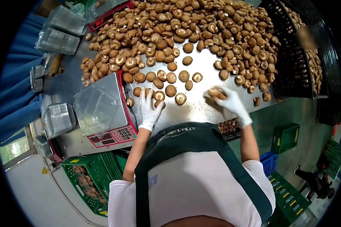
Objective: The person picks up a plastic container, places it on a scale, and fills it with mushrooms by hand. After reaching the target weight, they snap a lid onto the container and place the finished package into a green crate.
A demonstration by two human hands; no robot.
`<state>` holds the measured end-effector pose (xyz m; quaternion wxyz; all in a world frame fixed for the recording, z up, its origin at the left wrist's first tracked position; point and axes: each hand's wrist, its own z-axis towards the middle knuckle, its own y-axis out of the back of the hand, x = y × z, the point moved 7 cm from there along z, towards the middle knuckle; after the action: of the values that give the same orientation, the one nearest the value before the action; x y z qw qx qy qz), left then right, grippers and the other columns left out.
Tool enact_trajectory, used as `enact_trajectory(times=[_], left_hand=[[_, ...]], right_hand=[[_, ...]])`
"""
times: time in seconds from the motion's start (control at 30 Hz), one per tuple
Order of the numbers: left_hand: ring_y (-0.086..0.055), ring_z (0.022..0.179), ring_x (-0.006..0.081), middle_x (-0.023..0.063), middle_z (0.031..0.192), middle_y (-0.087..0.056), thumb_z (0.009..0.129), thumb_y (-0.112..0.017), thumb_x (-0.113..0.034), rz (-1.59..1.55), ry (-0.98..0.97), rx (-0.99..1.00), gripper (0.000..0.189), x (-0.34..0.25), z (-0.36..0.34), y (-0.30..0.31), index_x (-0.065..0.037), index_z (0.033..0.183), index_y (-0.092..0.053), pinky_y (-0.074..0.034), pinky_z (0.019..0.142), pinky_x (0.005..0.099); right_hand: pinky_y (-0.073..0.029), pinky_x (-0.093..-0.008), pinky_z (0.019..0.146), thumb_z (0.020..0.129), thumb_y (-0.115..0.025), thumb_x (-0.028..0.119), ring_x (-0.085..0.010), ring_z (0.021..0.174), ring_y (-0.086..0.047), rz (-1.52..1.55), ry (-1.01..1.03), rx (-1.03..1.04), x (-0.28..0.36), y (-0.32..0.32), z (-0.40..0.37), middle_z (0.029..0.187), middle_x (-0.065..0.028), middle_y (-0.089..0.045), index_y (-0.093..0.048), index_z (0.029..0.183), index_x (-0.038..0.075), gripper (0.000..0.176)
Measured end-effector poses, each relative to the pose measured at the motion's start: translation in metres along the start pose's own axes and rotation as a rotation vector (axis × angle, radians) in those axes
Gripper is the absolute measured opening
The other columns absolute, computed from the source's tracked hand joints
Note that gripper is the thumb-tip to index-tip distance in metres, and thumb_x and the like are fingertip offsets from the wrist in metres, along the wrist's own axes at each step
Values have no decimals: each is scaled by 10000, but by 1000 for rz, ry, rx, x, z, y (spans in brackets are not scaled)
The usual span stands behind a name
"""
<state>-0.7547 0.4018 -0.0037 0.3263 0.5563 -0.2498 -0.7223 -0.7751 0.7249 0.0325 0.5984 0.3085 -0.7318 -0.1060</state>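
My left hand (149, 109), in a white glove, lies on the metal table with its fingers spread among loose mushrooms (159, 95), just right of the red-edged scale (117, 113). An open clear plastic tray (96, 108) rests on the scale's plate. Over the table's right part, my gloved right hand (231, 104) has its fingers closed on brown mushrooms (216, 94), slightly blurred; their exact number cannot be made out. Between the hands and the big mushroom heap (178, 22) lie scattered single mushrooms (184, 76), some cap up, some stem up.
Stacked clear trays (58, 119) stand left of the scale. A black crate (291, 56) of mushrooms is at the right edge. Green crates (83, 178) stand below left, another green crate (286, 137) and a blue crate (268, 162) at right. A person (318, 181) is far right.
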Motion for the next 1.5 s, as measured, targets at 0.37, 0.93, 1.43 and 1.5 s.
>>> enact_trajectory(times=[0.37,0.93,1.43,1.5], left_hand=[[-293,1315,380,231,1444,-253,726,-736,-201,11,216,-30,699,26,-5,16,-52,1330,-415,-259,1084,416],[-253,1314,451,315,1419,-219,782,-673,-273,36,212,15,718,18,-7,-20,-40,1370,-334,-255,1076,453],[-364,1239,325,169,1298,-428,823,-602,-298,244,239,-22,440,1,79,4,-54,1185,-538,-289,1034,483],[-239,1338,362,204,1435,-281,803,-605,-383,394,313,12,595,30,89,2,-87,1301,-469,-227,1068,526]], right_hand=[[-516,-314,775,668,-719,120,-258,821,-656,-423,-619,283,-93,50,-90,966,-148,-680,-642,1122,113,460],[-513,-377,758,755,-586,178,-330,817,-636,-240,-23,-31,15,-48,18,883,-153,-656,-617,1105,116,356],[-515,-404,766,819,-608,305,-326,864,-641,-547,-93,-34,-3,14,24,925,-180,-660,-625,1127,116,362],[-514,-386,764,827,-605,261,-313,858,-645,-417,26,-73,35,-9,71,921,-178,-663,-659,1052,99,283]])
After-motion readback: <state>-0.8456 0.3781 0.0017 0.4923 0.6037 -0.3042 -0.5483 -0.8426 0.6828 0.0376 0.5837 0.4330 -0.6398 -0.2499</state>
